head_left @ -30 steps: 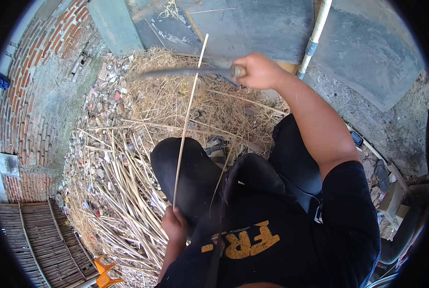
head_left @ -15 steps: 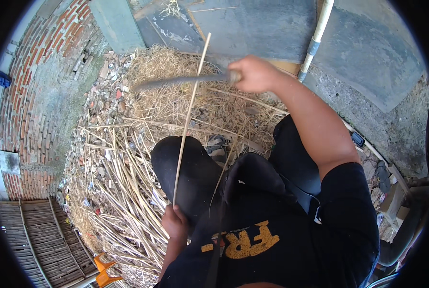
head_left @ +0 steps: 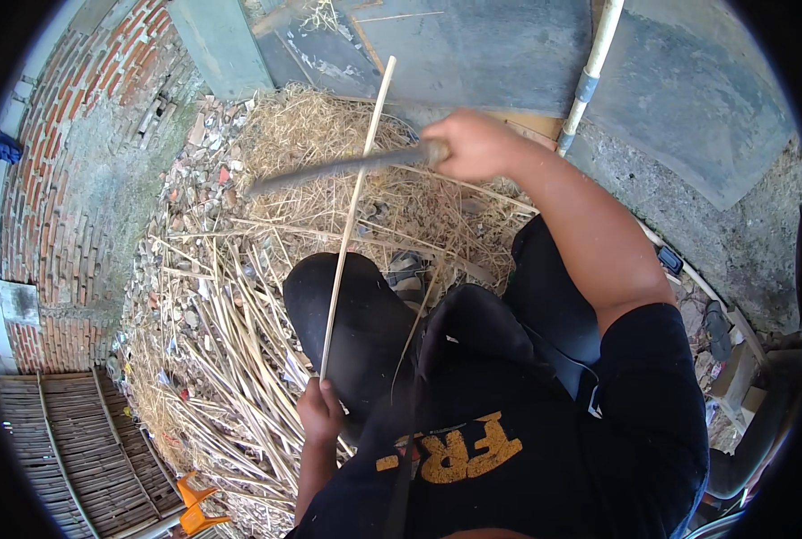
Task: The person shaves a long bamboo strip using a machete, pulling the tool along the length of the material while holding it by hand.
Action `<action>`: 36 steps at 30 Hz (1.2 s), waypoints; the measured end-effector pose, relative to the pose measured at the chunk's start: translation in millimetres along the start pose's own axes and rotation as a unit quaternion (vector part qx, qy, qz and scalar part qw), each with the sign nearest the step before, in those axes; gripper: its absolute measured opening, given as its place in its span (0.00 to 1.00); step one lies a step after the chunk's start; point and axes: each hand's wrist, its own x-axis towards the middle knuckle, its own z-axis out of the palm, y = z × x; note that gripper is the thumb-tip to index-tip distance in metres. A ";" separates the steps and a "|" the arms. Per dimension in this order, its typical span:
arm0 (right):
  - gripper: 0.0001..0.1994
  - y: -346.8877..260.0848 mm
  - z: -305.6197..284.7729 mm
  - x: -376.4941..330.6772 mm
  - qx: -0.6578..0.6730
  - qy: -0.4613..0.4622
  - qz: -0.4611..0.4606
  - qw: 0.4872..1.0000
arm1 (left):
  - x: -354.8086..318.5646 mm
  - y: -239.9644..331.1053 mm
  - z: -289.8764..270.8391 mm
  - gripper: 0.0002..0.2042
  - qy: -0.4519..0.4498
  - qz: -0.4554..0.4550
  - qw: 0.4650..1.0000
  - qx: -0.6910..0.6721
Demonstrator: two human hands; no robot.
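My left hand (head_left: 321, 411) is closed around the near end of a long, thin, pale bamboo stick (head_left: 342, 250). The stick slants away from me, over my dark-trousered knee, with its far end raised towards the grey panels. In my right hand (head_left: 473, 148) is the handle of a machete (head_left: 320, 172), fingers wrapped round it. Its dark blade, slightly smeared by motion, points left and crosses the upper part of the stick. Whether the edge touches the stick I cannot tell.
Many loose bamboo sticks (head_left: 239, 350) lie at my left. Beyond my knees spreads a heap of pale shavings (head_left: 293, 126) over rubble. A brick wall (head_left: 69, 189) bounds the left; grey panels (head_left: 500, 54) and a white pipe (head_left: 594, 72) stand ahead. An orange plastic object (head_left: 194, 508) sits lower left.
My right hand has come slightly nearer, and the machete's blade now lies lower and more tilted across the stick. The stick has shifted slightly in my left hand's hold.
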 end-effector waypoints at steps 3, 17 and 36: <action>0.10 35.7 -0.5 5.8 0.033 0.118 0.040 0.992 | 3.8 -1.6 -11.5 0.21 -0.050 0.001 0.998 -0.048; 0.10 11.1 0.8 7.4 0.005 -0.077 0.042 0.996 | 15.8 -14.3 -36.8 0.21 -0.322 -0.288 0.757 -0.490; 0.09 24.2 -10.9 0.7 -0.028 0.024 0.062 0.997 | 12.2 -6.3 -33.3 0.18 -0.255 -0.315 0.793 -0.456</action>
